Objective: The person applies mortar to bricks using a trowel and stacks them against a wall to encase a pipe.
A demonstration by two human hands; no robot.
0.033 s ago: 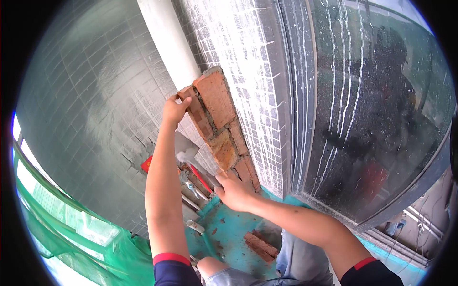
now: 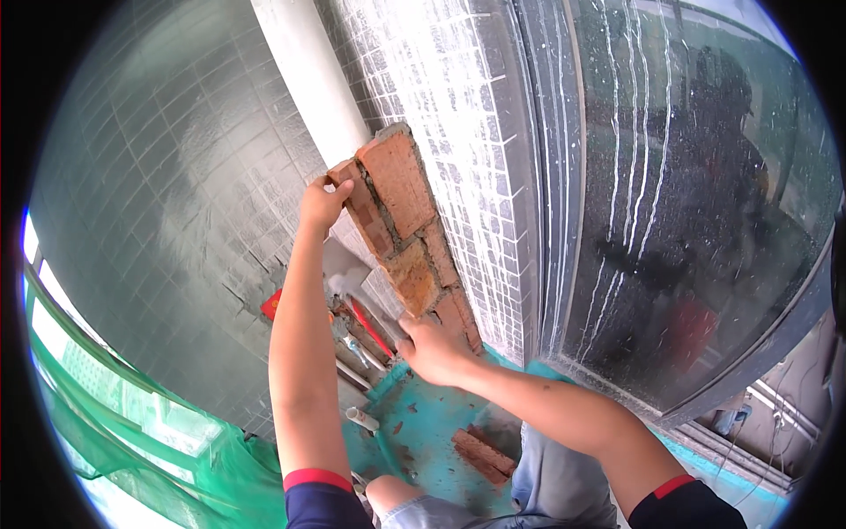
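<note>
I see green netting lower left | grey tiled wall above it | thick white pipe slanting from the top | at right, my feed shows dark glass streaked white | turquoise floor below, brown-spotted

bright daylight, fisheye curves
you see the tiled wall glare white; straight lines bow near the edges.

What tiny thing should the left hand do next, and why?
Perhaps the left hand should gently nudge the thin brick toward the wider brick beside it: it already holds the thin brick's upper end, and a dark gap shows between the two. The right hand is busy holding a grey tool.
</note>
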